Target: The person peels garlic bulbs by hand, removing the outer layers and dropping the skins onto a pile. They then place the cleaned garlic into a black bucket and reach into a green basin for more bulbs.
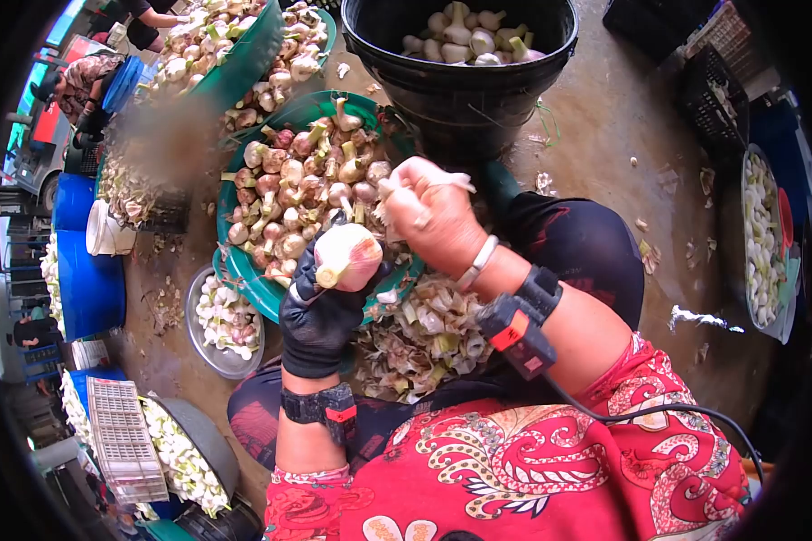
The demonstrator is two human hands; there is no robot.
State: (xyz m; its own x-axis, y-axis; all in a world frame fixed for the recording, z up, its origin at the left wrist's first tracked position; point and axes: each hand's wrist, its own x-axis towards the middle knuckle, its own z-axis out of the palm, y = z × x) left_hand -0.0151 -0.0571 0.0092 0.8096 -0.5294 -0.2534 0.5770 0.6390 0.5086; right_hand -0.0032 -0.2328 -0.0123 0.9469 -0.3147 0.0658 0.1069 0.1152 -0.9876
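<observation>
Left hand (318, 311): black-gloved, fingers closed around garlic bulb (348, 256), held above green basin (244, 270).
Right hand (431, 216): bare, curled shut just right of bulb; held item cannot be told.
Lap: peel scraps (424, 338).

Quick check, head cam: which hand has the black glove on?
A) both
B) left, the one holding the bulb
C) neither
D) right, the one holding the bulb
B: the left hand wears the black glove and holds the pinkish garlic bulb, while the right hand is bare with a pale wristband, raised just above the bulb in front of the green basin.
</observation>
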